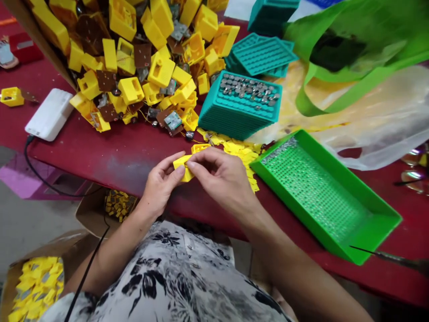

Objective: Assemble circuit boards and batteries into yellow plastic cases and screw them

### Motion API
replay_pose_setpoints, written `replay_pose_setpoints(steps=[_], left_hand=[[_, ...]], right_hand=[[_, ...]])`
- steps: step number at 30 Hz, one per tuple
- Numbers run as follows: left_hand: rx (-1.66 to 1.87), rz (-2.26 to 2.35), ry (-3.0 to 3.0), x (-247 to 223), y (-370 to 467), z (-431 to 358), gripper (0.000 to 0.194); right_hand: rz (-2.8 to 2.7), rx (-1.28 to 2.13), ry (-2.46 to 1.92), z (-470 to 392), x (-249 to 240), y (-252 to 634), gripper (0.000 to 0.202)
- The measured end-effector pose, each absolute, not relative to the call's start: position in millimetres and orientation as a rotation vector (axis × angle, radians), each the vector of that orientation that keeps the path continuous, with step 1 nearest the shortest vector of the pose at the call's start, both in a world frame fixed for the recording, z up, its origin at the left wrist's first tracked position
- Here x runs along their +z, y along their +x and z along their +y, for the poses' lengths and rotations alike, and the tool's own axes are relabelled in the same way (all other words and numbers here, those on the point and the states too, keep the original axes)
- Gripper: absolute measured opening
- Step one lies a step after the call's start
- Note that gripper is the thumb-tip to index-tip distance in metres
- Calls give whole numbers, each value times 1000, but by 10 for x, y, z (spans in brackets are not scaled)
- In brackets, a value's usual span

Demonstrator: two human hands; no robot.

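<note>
While the left hand (160,182) is pinching a small yellow case (181,163) near the red counter's (83,145) edge and the right hand (223,176) is pinching its side, I'm worrying that a hard push could make it slip and fall.

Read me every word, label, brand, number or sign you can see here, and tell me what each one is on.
No text can be read anywhere in this picture.
Yellow piece in the two hands: no legible marking.
White box with the black cable: no legible marking.
Circuit board in the pile, round metal pieces: too small and blurred to read.
</note>
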State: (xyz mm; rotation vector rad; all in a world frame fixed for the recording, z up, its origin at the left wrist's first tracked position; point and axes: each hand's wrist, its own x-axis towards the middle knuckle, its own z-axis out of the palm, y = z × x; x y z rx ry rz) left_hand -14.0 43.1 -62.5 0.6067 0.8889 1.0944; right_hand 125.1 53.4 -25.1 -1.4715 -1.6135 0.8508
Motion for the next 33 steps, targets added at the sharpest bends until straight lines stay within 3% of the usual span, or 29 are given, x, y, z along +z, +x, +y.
replay_pose_setpoints(steps=[5, 12, 17, 21, 30, 33], left_hand=[[1077, 933, 656, -620, -155, 427, 51], [1021, 936, 526, -522, -168, 449, 47], [1031, 912, 516, -535, -144, 449, 45], [1042, 931, 560, -573, -129, 427, 44], [1044, 879, 781, -709, -213, 383, 45], [999, 833, 680, -654, -223, 396, 47]], right_hand=[[-1718, 694, -1484, 520, -186, 1300, 17], [-1306, 1228, -1364, 519, -141, 1493, 11], [-1141, 1376, -1304, 537, -139, 1508, 11], [-1277, 1257, -1358, 522, -114, 1435, 5], [-1697, 806, -1564, 532, -85, 1322, 13], [-1690, 955, -1482, 587, -12, 1430, 23]])
